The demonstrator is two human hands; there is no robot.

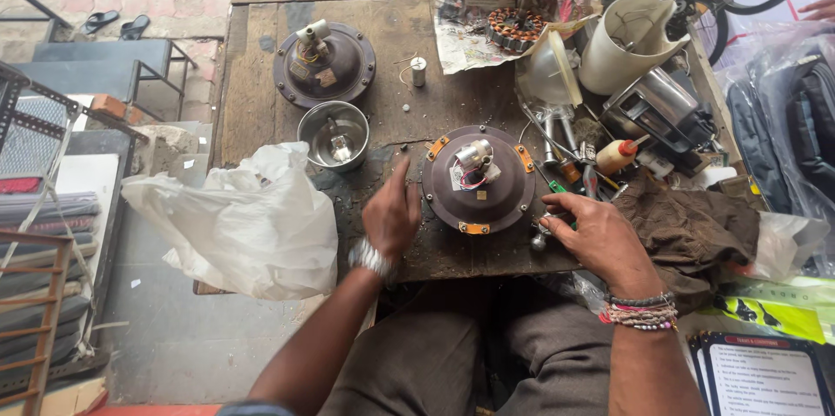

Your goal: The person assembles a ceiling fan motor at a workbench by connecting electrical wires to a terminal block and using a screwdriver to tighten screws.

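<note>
The fan motor (pixel 477 179) sits on the wooden bench (pixel 261 111), at its near edge, directly in front of the person. Judged heavy and rigid: a round dark-brown metal housing, probably cast, unlikely to flex. The domed top looks smooth and may be greasy, so slippery under a flat palm. Best hold appears to be the rim, two hands on opposite sides, or by the orange brackets; the thin wires at the centre look fragile and should not bear load.

Appearance: circular, brown shell, three orange brackets spaced round the edge, a short silver shaft stub at the centre with red and white wires and a small white tag.

Left hand (pixel 391 214) is just left of the motor, fingers extended and loosely together, holding nothing, near the rim; contact cannot be told. Right hand (pixel 593 229) is just right of the motor, fingers curled on a small tool with a green handle (pixel 557 189); a small metal piece lies beside it.

A second motor (pixel 323 63) lies beyond and left of the first. A steel bowl (pixel 333 133) stands left of it, and a white plastic bag (pixel 239 220) farther left.
</note>
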